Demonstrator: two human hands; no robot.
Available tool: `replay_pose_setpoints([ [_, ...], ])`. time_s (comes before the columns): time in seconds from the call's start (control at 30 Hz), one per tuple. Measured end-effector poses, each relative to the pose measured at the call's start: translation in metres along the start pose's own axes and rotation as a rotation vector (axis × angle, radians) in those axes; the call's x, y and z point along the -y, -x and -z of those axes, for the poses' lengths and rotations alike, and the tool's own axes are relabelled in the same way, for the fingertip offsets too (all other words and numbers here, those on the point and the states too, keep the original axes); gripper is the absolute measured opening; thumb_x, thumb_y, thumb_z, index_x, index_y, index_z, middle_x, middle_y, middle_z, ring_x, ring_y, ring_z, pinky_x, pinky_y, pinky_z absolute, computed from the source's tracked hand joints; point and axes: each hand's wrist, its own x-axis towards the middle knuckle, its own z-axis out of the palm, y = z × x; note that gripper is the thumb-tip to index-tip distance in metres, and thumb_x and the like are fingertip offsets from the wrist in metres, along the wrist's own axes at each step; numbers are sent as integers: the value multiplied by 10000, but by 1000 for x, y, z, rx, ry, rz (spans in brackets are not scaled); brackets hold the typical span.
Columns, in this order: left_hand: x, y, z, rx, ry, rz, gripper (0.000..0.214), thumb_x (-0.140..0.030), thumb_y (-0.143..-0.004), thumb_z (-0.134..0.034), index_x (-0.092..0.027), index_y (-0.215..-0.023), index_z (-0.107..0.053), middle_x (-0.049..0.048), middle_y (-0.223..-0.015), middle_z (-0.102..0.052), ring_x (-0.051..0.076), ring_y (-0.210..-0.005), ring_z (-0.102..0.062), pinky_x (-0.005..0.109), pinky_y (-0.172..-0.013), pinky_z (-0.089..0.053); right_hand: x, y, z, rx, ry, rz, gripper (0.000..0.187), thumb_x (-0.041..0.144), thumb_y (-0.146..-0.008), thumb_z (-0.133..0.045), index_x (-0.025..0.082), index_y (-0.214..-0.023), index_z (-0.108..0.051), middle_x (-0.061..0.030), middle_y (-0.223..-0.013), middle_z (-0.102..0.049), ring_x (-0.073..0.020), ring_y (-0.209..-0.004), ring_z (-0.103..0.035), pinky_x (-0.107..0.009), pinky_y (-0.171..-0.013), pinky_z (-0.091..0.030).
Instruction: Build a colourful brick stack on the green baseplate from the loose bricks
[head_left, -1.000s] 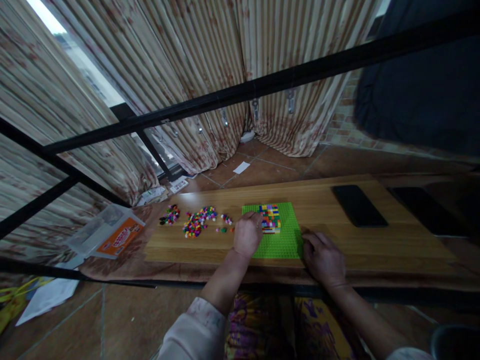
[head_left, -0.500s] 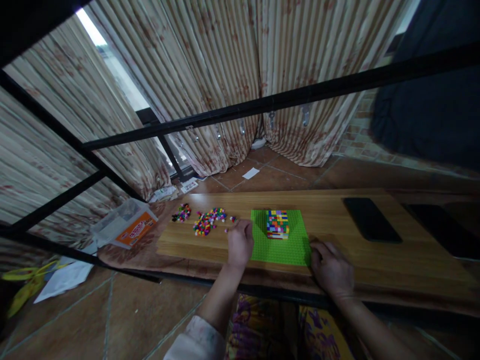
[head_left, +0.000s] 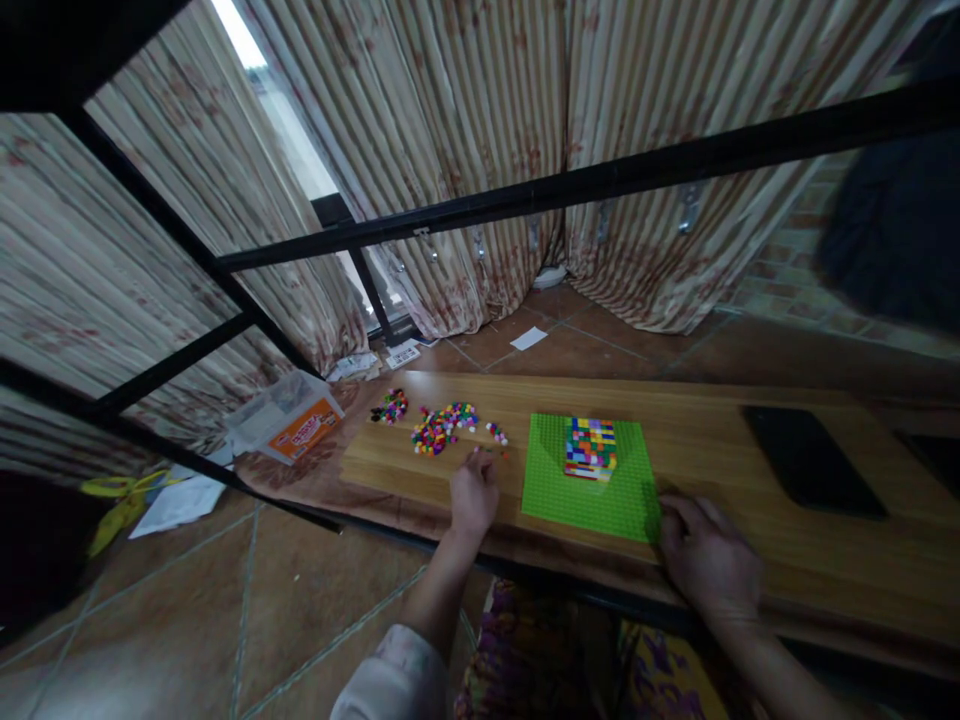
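Note:
Small coloured building bricks (head_left: 444, 430) lie in loose heaps on the left part of the wooden board. My left hand (head_left: 474, 495) is just in front of a few stray bricks (head_left: 496, 433), its fingers drawn together; anything between the fingertips is too small to make out. To its right lies a green studded baseplate (head_left: 555, 500). A multicoloured brick block (head_left: 591, 448) stands on the baseplate, towards its far edge. My right hand (head_left: 711, 558) is closed, with thumb and finger at the baseplate's near right corner.
The wooden board (head_left: 697, 450) carries a dark phone-like slab (head_left: 814, 460) on the right. A clear plastic tub with an orange label (head_left: 304, 430) sits left of the board. A black metal bar (head_left: 525, 200) crosses behind, before striped curtains (head_left: 465, 120).
My left hand has moved left, off the baseplate's edge and over to the stray bricks. My right hand stays at the baseplate's corner. The whole view has shifted left.

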Motion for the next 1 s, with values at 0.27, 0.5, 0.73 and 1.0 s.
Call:
replay_pose_setpoints([
  [0.27, -17, -11, -12, 108, -199, -26, 206, -164, -848, -540, -184, -1024, -645, 92, -967, -666, 191, -879, -644, 268, -755, -472, 0, -1, 2, 7, 2, 7, 185, 231, -842, -481, 220, -886, -660, -32, -882, -679, -167, -708, -599, -263, -615, -414],
  [0.5, -20, -13, -14, 126, -253, -5, 165, -146, -868, -506, -164, -944, -651, 110, -921, -675, 208, -857, -644, 287, -728, -462, 2, -1, 3, 12, -17, 14, 189, 222, -842, -476, 213, -897, -657, -39, -901, -678, -173, -759, -602, -266, -672, -431],
  [0.73, -47, -13, -12, 97, 86, -161, 144, -115, -848, -541, -177, -858, -671, 49, -851, -713, 154, -802, -657, 259, -759, -482, 6, -3, 6, 23, -27, -13, 181, 209, -839, -488, 216, -880, -664, -28, -870, -674, -155, -724, -594, -252, -629, -409],
  [1.0, -80, -19, -26, 149, 295, -215, 134, -126, -832, -574, -186, -872, -686, 40, -889, -729, 147, -808, -672, 256, -764, -523, 9, -4, 7, 15, -23, -15, 184, 199, -841, -491, 209, -893, -667, -29, -891, -676, -151, -724, -595, -252, -641, -416],
])
